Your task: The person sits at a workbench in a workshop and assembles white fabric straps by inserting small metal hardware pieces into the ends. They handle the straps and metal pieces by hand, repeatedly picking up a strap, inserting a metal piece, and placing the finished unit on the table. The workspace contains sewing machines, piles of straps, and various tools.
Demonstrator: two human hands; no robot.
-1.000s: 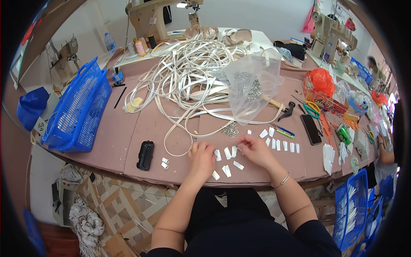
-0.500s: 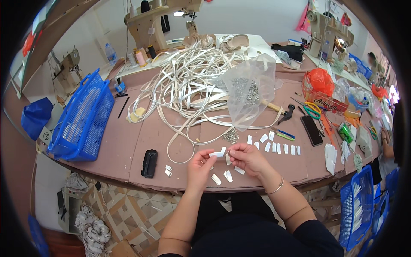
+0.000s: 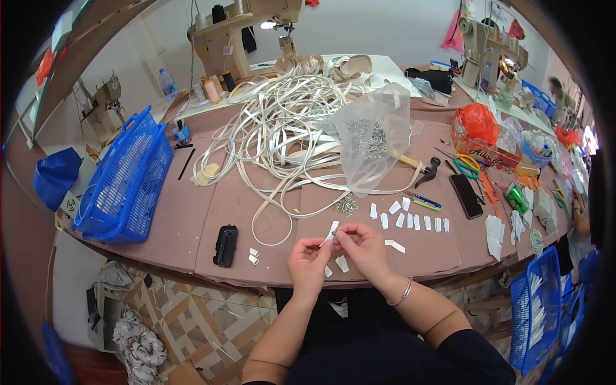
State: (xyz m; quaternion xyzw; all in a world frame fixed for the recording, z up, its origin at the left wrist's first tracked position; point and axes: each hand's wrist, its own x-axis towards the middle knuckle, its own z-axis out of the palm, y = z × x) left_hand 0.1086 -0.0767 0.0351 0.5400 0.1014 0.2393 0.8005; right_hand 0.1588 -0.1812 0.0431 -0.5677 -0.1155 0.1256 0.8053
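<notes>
Near the front edge of the table, both my hands are close together with fingertips almost touching. My left hand (image 3: 308, 262) pinches a short white strip (image 3: 332, 230), its free end pointing up and away from me. The closed fingers of my right hand (image 3: 363, 251) meet the strip's side, and a small greyish metal piece shows at their tips, too small to make out fully. Beyond the hands lies a small pile of metal rings (image 3: 346, 205). Short white strips (image 3: 409, 221) lie in loose rows to the right, and a few more lie beside and under my hands.
A heap of long white straps (image 3: 276, 128) covers the table's middle, with a clear plastic bag (image 3: 372, 138) of metal fittings on it. A black case (image 3: 225, 246) and blue basket (image 3: 125, 179) stand left. A hammer (image 3: 431, 172), phone (image 3: 466, 196) and scissors (image 3: 467, 162) lie right.
The white strip has turned from nearly level to upright between my hands. Both hands have shifted slightly, the left one to the right. More strips are now visible beside my right hand.
</notes>
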